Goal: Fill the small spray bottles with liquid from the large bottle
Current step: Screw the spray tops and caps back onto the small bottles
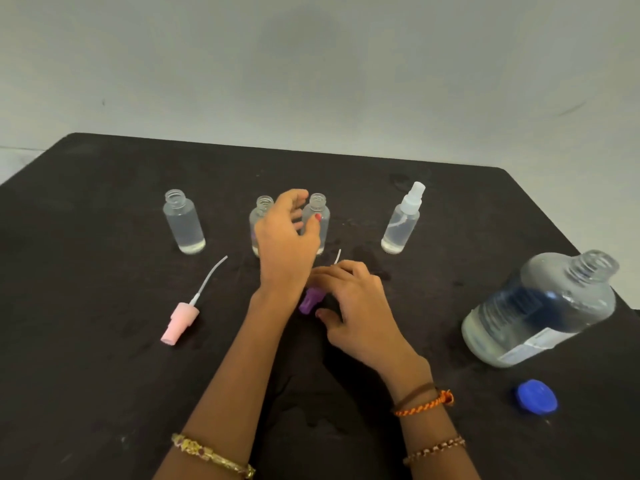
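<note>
My left hand (287, 237) is spread loose, reaching between two uncapped clear small bottles (317, 221). My right hand (349, 299) pinches the purple spray pump (311, 299) on the black tabletop (104, 375). The large clear bottle (540, 306) stands uncapped far right, its blue cap (536, 396) beside it.

I am seeing the left hand (287, 237) hovering with loosely spread fingers in front of two uncapped small bottles (317, 220) standing on the dark counter (104, 375). The right hand (349, 306) is pinching a purple spray top (310, 300) low over the counter. The large bottle (540, 306) is standing uncapped at the right, its blue cap (536, 396) lying nearby.
</note>
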